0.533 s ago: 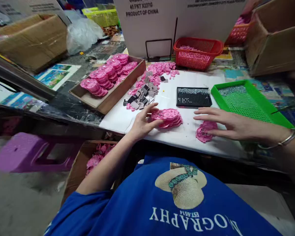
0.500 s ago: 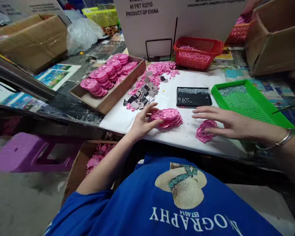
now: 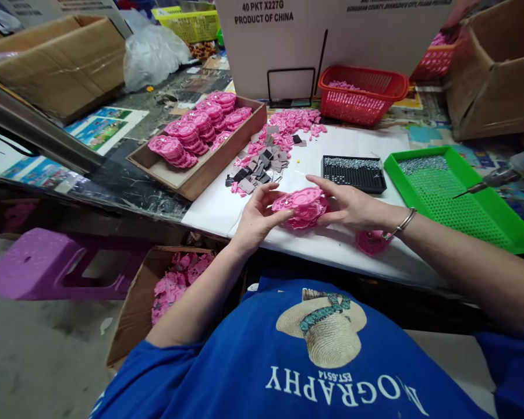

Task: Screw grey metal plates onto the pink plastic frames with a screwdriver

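Observation:
A short stack of pink plastic parts (image 3: 302, 209) is between my hands on the white sheet, its top piece slightly tilted. My left hand (image 3: 258, 220) grips the left side, thumb at the front and fingers behind. My right hand (image 3: 353, 203) closes on the right side, thumb low and fingers at the back edge. Another pink part (image 3: 371, 243) lies under my right wrist, partly covered. Beyond the hands are loose grey and black square pieces (image 3: 262, 166) and a heap of small pink pieces (image 3: 292, 121).
A wooden tray (image 3: 192, 185) with stacked pink parts stands at left. A black screw tray (image 3: 353, 181), a green perforated tray (image 3: 467, 198) and a red basket (image 3: 362, 96) lie beyond my right hand. An electric screwdriver (image 3: 502, 174) hangs over the green tray. A cardboard box (image 3: 131, 314) sits below left.
My right hand has moved left from the single pink part to the stack. The stack's top piece is now tilted, and my left hand still holds the left side.

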Demonstrator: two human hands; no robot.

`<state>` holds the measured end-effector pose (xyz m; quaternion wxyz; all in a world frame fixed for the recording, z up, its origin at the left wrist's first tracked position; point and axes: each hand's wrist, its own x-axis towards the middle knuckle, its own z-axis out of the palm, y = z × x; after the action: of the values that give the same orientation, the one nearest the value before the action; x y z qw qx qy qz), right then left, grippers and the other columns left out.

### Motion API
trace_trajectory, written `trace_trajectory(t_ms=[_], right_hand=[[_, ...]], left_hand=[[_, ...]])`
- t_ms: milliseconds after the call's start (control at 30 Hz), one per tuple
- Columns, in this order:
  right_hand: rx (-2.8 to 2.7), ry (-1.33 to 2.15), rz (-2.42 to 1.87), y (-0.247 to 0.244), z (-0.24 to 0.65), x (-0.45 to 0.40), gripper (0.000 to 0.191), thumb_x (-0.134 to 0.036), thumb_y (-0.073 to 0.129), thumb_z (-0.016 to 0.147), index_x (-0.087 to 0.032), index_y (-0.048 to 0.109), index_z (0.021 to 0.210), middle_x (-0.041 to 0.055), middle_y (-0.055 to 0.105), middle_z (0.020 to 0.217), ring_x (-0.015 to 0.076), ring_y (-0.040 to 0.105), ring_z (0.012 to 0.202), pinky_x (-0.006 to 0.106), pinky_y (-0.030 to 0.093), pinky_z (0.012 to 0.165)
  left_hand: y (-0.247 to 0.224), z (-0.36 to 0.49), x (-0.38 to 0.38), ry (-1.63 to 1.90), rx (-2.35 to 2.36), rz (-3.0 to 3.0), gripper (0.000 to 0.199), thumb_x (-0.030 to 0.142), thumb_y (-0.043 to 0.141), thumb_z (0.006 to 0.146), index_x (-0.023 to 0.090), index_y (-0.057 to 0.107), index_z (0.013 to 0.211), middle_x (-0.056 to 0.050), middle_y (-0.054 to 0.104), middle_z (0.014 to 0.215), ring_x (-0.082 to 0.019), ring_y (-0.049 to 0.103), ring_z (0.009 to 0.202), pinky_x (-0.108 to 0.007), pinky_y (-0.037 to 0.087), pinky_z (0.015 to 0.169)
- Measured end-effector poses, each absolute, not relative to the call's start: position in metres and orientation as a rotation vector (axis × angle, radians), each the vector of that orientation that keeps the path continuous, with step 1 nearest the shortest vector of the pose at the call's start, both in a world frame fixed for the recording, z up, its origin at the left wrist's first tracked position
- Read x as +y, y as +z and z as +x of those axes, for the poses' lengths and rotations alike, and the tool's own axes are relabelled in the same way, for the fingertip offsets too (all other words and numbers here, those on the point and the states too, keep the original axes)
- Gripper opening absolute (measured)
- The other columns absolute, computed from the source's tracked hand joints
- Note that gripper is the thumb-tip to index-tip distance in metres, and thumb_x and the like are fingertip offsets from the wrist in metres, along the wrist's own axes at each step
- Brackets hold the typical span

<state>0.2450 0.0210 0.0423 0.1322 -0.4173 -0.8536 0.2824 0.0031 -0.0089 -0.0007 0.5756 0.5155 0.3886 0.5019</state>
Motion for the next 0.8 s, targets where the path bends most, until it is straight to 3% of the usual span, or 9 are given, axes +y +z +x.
trace_trajectory(t_ms=[233, 300, 367, 433, 500, 600, 800], right_hand=[[-2.577, 0.804, -1.094, 0.042, 0.242, 0.026, 0.087, -0.049, 0.072, 0.079, -0.018, 0.035, 0.151, 0.0161, 0.054, 0.143, 0.0285, 0.056, 0.124, 0.042, 0.045, 0.105], [-2.600, 0.752, -1.033, 0.043, 0.235, 0.027, 0.076, -0.051, 0.069, 0.081, -0.015, 0.045, 0.143, 0.0164, 0.060, 0.132, 0.0273, 0.060, 0.114, 0.042, 0.048, 0.099], [-2.647, 0.688, -0.975, 0.044, 0.226, 0.029, 0.056, -0.051, 0.066, 0.084, -0.012, 0.061, 0.123, 0.0144, 0.068, 0.110, 0.0256, 0.063, 0.099, 0.042, 0.050, 0.091], [-2.673, 0.651, -0.932, 0.044, 0.219, 0.031, 0.045, -0.050, 0.066, 0.084, -0.011, 0.067, 0.107, 0.0127, 0.069, 0.098, 0.0246, 0.063, 0.091, 0.043, 0.050, 0.088], [-2.621, 0.681, -0.914, 0.046, 0.219, 0.032, 0.048, -0.045, 0.068, 0.084, -0.012, 0.064, 0.118, 0.0135, 0.070, 0.107, 0.0250, 0.064, 0.098, 0.043, 0.050, 0.092], [-2.501, 0.805, -0.934, 0.056, 0.234, 0.030, 0.065, -0.040, 0.066, 0.086, -0.019, 0.047, 0.144, 0.0124, 0.063, 0.131, 0.0250, 0.061, 0.116, 0.044, 0.047, 0.103], [-2.586, 0.958, -0.991, 0.086, 0.293, 0.011, 0.062, -0.044, 0.065, 0.087, -0.037, 0.045, 0.145, 0.0028, 0.054, 0.145, 0.0253, 0.054, 0.130, 0.045, 0.044, 0.112]], left_hand=[[-0.005, -0.013, -0.003, 1.342, 0.998, 1.190, 0.057, 0.031, 0.088, 0.063, 0.023, 0.056, 0.110, -0.002, 0.067, 0.106, -0.018, 0.063, 0.106, -0.031, 0.052, 0.092], [-0.006, -0.014, -0.004, 1.335, 1.000, 1.190, 0.057, 0.031, 0.088, 0.063, 0.023, 0.057, 0.110, -0.003, 0.067, 0.107, -0.017, 0.064, 0.103, -0.031, 0.052, 0.092], [-0.008, -0.014, -0.005, 1.323, 0.995, 1.196, 0.057, 0.032, 0.088, 0.063, 0.022, 0.057, 0.110, -0.003, 0.066, 0.108, -0.017, 0.064, 0.103, -0.032, 0.052, 0.094], [-0.009, -0.015, -0.006, 1.315, 0.997, 1.212, 0.057, 0.033, 0.088, 0.064, 0.022, 0.057, 0.111, -0.004, 0.066, 0.110, -0.018, 0.064, 0.104, -0.033, 0.052, 0.095], [-0.009, -0.018, -0.006, 1.326, 1.013, 1.250, 0.054, 0.035, 0.086, 0.068, 0.023, 0.056, 0.112, -0.004, 0.066, 0.112, -0.019, 0.064, 0.106, -0.034, 0.052, 0.096], [-0.008, -0.028, -0.007, 1.401, 1.086, 1.341, 0.052, 0.037, 0.084, 0.071, 0.025, 0.056, 0.113, -0.004, 0.065, 0.113, -0.019, 0.064, 0.106, -0.033, 0.053, 0.093], [-0.013, -0.040, -0.023, 1.498, 1.395, 1.722, 0.050, 0.035, 0.079, 0.077, 0.023, 0.057, 0.120, -0.006, 0.064, 0.119, -0.020, 0.062, 0.110, -0.038, 0.048, 0.102]])
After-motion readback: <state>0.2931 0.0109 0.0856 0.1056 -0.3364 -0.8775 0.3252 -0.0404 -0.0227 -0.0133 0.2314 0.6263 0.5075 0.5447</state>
